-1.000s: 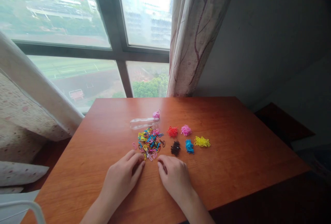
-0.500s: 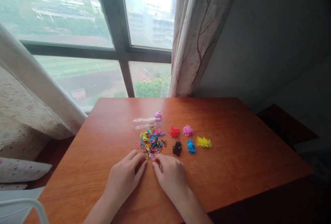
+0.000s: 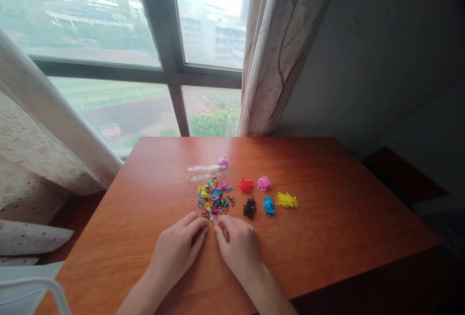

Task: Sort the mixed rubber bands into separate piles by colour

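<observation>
Right hand (image 3: 239, 241) moved nearer left hand (image 3: 178, 242) (both curled).

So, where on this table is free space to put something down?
The table is bare right of the yellow pile and left of the loose pink piece. Crowded: the mixed pile, left hand and right hand at its near edge.

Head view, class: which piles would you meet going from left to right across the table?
Multicoloured pile, red pile, pink pile, yellow pile. Omitted: black pile, blue pile, whose left-right spans overlap red's and pink's.
</observation>
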Motion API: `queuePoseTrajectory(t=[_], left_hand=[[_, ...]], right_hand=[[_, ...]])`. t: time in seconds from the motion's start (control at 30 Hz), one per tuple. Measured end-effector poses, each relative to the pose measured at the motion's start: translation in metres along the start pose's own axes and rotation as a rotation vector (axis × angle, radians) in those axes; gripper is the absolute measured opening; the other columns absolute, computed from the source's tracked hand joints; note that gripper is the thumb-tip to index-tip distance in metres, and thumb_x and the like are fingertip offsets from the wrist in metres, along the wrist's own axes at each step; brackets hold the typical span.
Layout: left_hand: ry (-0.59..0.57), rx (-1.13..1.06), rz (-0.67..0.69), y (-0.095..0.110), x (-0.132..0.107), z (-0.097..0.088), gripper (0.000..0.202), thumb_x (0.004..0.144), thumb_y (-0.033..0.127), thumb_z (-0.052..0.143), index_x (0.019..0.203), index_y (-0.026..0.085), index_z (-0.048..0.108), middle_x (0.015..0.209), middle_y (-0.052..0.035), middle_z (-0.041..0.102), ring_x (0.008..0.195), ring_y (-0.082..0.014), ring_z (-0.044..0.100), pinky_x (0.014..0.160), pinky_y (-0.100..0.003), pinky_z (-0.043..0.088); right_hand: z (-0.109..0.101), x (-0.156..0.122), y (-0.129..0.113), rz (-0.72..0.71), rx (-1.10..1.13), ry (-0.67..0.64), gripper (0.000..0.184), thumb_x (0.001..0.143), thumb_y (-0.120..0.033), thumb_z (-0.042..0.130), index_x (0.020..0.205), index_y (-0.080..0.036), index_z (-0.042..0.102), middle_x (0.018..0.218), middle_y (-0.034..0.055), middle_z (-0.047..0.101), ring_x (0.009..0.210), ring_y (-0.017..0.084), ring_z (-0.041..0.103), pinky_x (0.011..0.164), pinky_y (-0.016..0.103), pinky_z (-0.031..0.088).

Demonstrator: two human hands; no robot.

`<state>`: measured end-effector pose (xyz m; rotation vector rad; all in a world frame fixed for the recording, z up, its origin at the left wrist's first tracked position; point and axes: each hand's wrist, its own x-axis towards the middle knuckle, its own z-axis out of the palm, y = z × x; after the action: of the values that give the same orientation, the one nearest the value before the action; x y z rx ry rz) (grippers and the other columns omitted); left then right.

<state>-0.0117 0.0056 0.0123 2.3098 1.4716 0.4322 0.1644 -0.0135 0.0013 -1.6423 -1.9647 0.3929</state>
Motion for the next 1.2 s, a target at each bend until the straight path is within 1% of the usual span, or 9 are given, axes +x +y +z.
queuePoseTrajectory(t=[0.2,0.4,0.53,0.7,0.83,0.9,0.97,1.1,1.2], left_hand=[[-0.016,-0.107,0.106,0.004,0.000,-0.003,0.025,0.095,0.023,0.043,0.096,0.027,0.067,0.099,-0.0014,0.069,0.086,-0.0152,0.068,0.075,-0.023,0.051],[0.079,-0.110,0.055,-0.002,0.000,0.001,0.022,0.094,0.024,0.045,0.097,0.026,0.067,0.092,-0.0020,0.068,0.079,-0.0142,0.067,0.071,-0.022,0.052],[0.054,-0.060,0.042,-0.003,0.001,0.001,0.022,0.095,0.026,0.044,0.099,0.027,0.066,0.092,-0.0012,0.067,0.079,-0.0141,0.067,0.070,-0.021,0.051],[0.024,0.000,0.028,-0.002,0.000,0.000,0.023,0.096,0.027,0.042,0.097,0.026,0.065,0.091,-0.0012,0.066,0.079,-0.0145,0.067,0.070,-0.022,0.050],[0.014,0.014,0.034,-0.003,0.000,0.001,0.023,0.097,0.027,0.041,0.100,0.027,0.064,0.094,-0.0013,0.067,0.081,-0.0150,0.067,0.071,-0.023,0.050],[0.021,0.016,0.042,-0.004,0.000,0.001,0.023,0.096,0.027,0.041,0.100,0.027,0.064,0.095,-0.0009,0.067,0.082,-0.0153,0.068,0.070,-0.023,0.051],[0.030,0.020,0.054,-0.005,0.001,0.001,0.023,0.096,0.028,0.042,0.101,0.028,0.065,0.096,-0.0004,0.068,0.082,-0.0154,0.069,0.069,-0.022,0.050],[0.033,0.038,0.068,-0.005,0.001,0.001,0.023,0.096,0.029,0.041,0.101,0.028,0.064,0.098,0.0001,0.068,0.084,-0.0156,0.069,0.068,-0.023,0.050],[0.028,0.050,0.066,-0.006,0.001,0.002,0.024,0.097,0.030,0.040,0.101,0.028,0.064,0.098,0.0002,0.068,0.084,-0.0159,0.069,0.067,-0.023,0.050]], right_hand=[[-0.003,-0.003,-0.001,-0.035,-0.023,-0.021,0.008,0.089,-0.018,0.056,0.086,-0.024,0.060,0.075,-0.0015,0.068,0.069,0.015,0.062,0.062,0.023,0.033],[-0.001,-0.005,-0.005,-0.018,-0.066,-0.029,0.004,0.085,-0.023,0.064,0.085,-0.024,0.060,0.075,-0.0011,0.067,0.071,0.017,0.062,0.063,0.024,0.034],[0.001,-0.004,-0.004,-0.031,-0.061,-0.013,0.009,0.087,-0.017,0.059,0.082,-0.024,0.060,0.074,-0.0010,0.067,0.071,0.016,0.062,0.062,0.023,0.034],[0.002,-0.006,0.000,-0.022,-0.029,0.004,0.012,0.086,-0.015,0.058,0.077,-0.023,0.059,0.071,-0.0013,0.066,0.066,0.014,0.061,0.060,0.023,0.032],[-0.007,-0.010,0.007,0.009,0.045,0.075,0.013,0.088,-0.017,0.055,0.079,-0.023,0.061,0.068,-0.0017,0.065,0.062,0.013,0.059,0.060,0.024,0.032],[-0.018,-0.011,0.017,0.032,0.080,0.129,0.015,0.091,-0.021,0.052,0.082,-0.023,0.064,0.066,-0.0016,0.063,0.060,0.014,0.058,0.061,0.024,0.033],[-0.034,-0.012,0.035,0.075,0.081,0.193,0.020,0.094,-0.026,0.049,0.082,-0.022,0.065,0.063,-0.0012,0.062,0.058,0.014,0.057,0.060,0.024,0.034],[-0.070,-0.016,0.093,0.220,-0.033,0.351,0.027,0.094,-0.038,0.050,0.084,-0.021,0.068,0.066,0.0025,0.066,0.057,0.016,0.060,0.058,0.025,0.037],[-0.090,-0.019,0.137,0.352,-0.170,0.440,0.033,0.092,-0.045,0.049,0.085,-0.020,0.069,0.064,0.0043,0.066,0.058,0.019,0.061,0.057,0.026,0.038]])
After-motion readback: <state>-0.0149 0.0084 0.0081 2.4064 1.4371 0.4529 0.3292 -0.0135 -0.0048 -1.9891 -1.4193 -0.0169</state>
